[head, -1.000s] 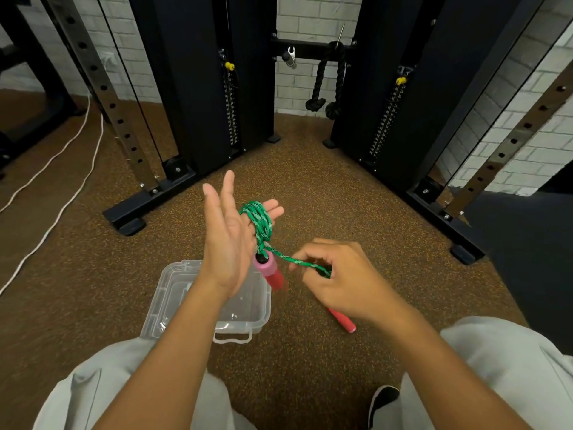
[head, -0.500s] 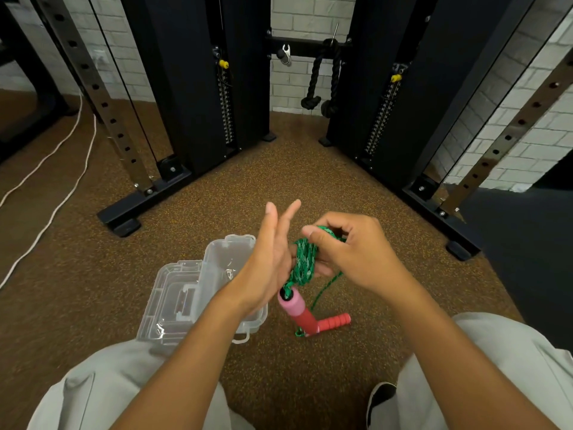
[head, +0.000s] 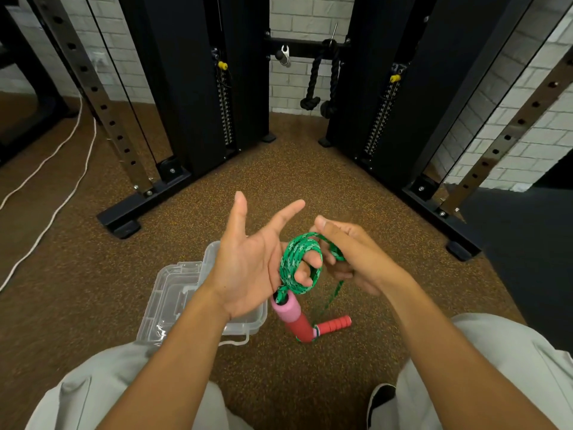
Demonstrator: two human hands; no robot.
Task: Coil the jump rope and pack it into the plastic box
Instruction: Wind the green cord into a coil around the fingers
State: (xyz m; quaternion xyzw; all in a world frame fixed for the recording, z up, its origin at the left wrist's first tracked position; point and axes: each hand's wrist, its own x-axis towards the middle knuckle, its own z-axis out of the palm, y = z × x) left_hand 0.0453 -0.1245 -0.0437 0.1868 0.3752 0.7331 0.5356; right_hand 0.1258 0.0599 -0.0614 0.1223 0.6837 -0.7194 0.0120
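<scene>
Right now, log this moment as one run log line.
phase: coiling | left hand: open, green rope looped on fingers | right hand: pinching rope | plastic box: open, no rope inside

Beyond my fingertips, speckled brown rubber floor (head: 279,169) runs up to a white brick wall (head: 297,13). Black weight-stack towers (head: 192,72) stand either side, a black rope attachment (head: 319,79) hanging between them. Far left of my fingers, white cables (head: 62,169) snake across the floor; right, a dark mat (head: 527,243).
</scene>
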